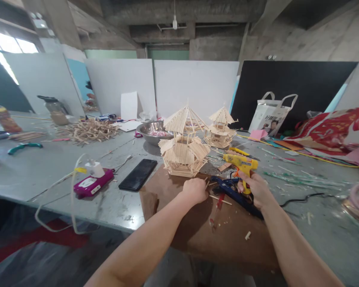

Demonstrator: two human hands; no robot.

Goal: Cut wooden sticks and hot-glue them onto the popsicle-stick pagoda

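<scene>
A yellow glue gun (237, 161) is gripped in my right hand (254, 187), its nozzle pointing left. My left hand (196, 190) is closed low over the brown board (179, 227), in front of a wooden-stick pavilion (185, 153); small sticks show by its fingers, and what it pinches is too small to name. Between the hands lie dark blue pliers (236, 195) and a thin loose stick (220, 200). A second stick pavilion (220, 129) stands farther back on the right.
Around the board are a black phone (138, 174), a purple power strip (93, 182) with white cables, a metal bowl (154, 133), a stick pile (89, 130), yellow-handled pliers (241, 152), a white bag (269, 115) and a red bag (326, 127).
</scene>
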